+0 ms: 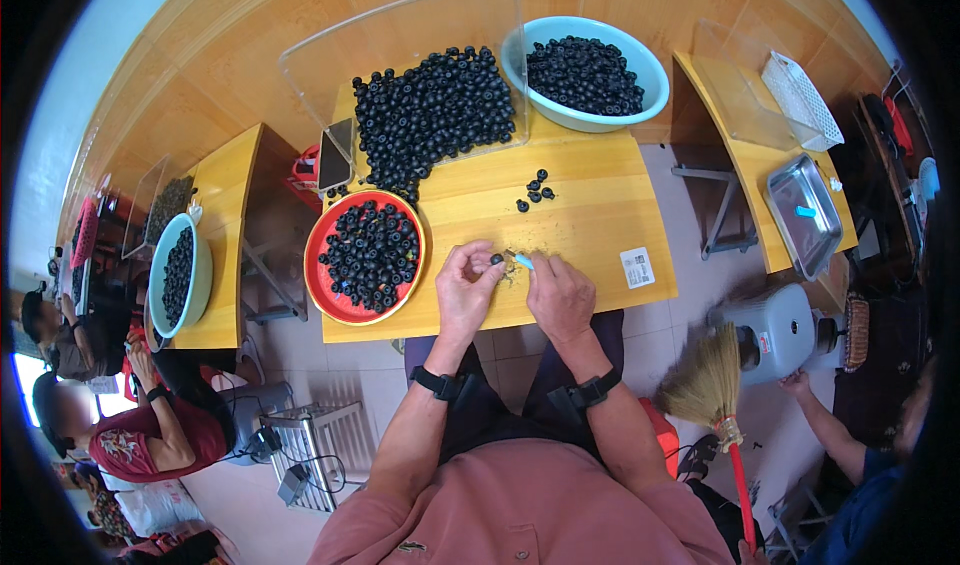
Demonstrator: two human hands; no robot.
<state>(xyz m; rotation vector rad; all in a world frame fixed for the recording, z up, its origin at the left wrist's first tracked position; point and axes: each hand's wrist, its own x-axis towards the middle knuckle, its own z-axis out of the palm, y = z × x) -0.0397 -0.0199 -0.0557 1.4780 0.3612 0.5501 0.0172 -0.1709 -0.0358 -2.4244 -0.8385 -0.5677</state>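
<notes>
My left hand (466,283) is closed in a pinch on a small round black piece (497,260), above the near part of the yellow table. Closed around a short light-blue handle (524,261), my right hand (560,293) is just to the right of it. The handle's tip points toward the black piece; its kind is too small to make out. Dark crumbs (512,275) lie on the table between and beyond the hands. Left of my left hand stands a red basin (315,265) with a yellow rim, holding many similar black pieces. A few loose pieces (535,193) lie farther off.
A heap of black pieces (435,110) lies at the back against a clear plastic guard (400,20). Beside it are a phone (336,155) and a pale-blue basin (590,117) of pieces. A white label (636,268) lies rightward. A broom (700,380) and people are nearby.
</notes>
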